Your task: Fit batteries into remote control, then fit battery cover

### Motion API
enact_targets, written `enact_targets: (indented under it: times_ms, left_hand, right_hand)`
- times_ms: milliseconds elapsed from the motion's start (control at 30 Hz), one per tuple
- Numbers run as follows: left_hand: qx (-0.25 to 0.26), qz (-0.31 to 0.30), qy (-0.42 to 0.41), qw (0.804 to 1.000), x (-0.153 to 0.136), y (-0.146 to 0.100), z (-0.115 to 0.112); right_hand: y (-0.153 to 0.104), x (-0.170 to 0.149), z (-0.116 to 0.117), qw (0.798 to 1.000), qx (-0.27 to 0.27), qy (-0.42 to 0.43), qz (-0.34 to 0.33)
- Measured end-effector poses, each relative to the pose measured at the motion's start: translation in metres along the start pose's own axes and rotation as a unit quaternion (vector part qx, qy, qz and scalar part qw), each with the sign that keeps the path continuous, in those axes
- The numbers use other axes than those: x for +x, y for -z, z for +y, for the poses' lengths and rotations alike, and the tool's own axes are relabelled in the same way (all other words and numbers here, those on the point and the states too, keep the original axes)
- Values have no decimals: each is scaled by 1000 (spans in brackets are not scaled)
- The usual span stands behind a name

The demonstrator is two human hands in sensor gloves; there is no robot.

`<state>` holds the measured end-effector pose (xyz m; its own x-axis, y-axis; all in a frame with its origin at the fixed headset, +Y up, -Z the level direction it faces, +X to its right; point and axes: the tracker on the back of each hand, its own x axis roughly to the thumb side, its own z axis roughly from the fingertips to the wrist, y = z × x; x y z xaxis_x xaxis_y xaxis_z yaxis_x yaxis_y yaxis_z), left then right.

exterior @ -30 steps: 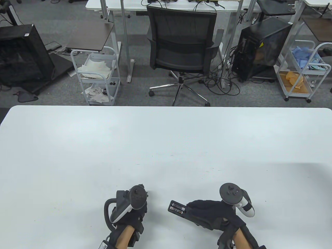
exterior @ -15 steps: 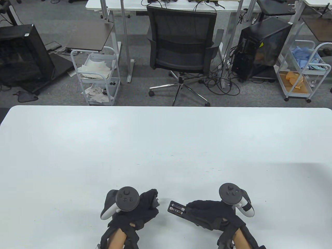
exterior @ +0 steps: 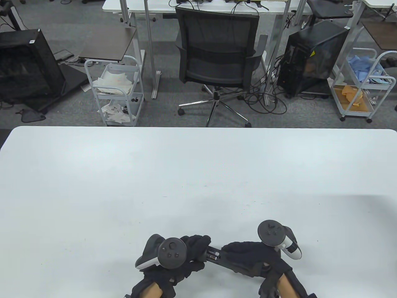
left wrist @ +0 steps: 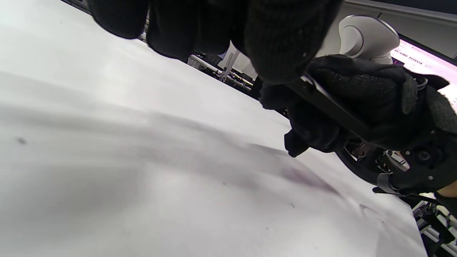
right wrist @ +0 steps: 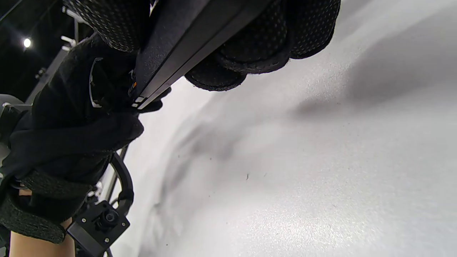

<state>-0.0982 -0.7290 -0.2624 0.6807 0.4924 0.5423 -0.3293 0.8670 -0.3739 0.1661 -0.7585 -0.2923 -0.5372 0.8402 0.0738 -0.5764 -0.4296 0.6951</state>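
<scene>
Both hands sat at the near edge of the bench point(exterior: 198, 173), the left hand point(exterior: 183, 260) just left of the right hand point(exterior: 251, 257). Between them lay the remote control point(exterior: 217, 259), with the batteries point(exterior: 213, 254) in its left end. The left fingers point(exterior: 198, 245) touched that end. Behind the bench stood an office chair point(exterior: 217, 59), with a cart point(exterior: 116, 90) to its left.
</scene>
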Motion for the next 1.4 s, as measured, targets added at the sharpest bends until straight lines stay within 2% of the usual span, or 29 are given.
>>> enact_targets:
  times_ms: [467, 733, 967, 1133, 1200, 1233, 1300, 1400]
  left_hand:
    - [-45, 24, 65, 997, 11, 15, -16]
    - [-65, 65, 158, 983, 22, 24, -29]
    - [-47, 69, 180, 980, 25, 25, -31]
    - [-27, 95, 245, 965, 35, 27, -31]
    - [-47, 83, 244, 965, 34, 29, -36]
    - [-59, 63, 221, 971, 31, 30, -38]
    - [-43, 70, 185, 979, 27, 28, -35]
    - [-19, 66, 183, 981, 28, 26, -30]
  right_hand:
    - [7, 1, 9, 1000, 28, 4, 9]
    - [8, 2, 11, 999, 44, 20, 7]
    - [9, 0, 10, 998, 46, 48, 5]
    - [8, 2, 10, 998, 43, 45, 4]
    - [8, 4, 11, 999, 43, 26, 4]
    - [8, 3, 11, 999, 40, 16, 5]
    - [8, 0, 9, 998, 40, 44, 5]
    - [7, 1, 6, 998, 38, 57, -7]
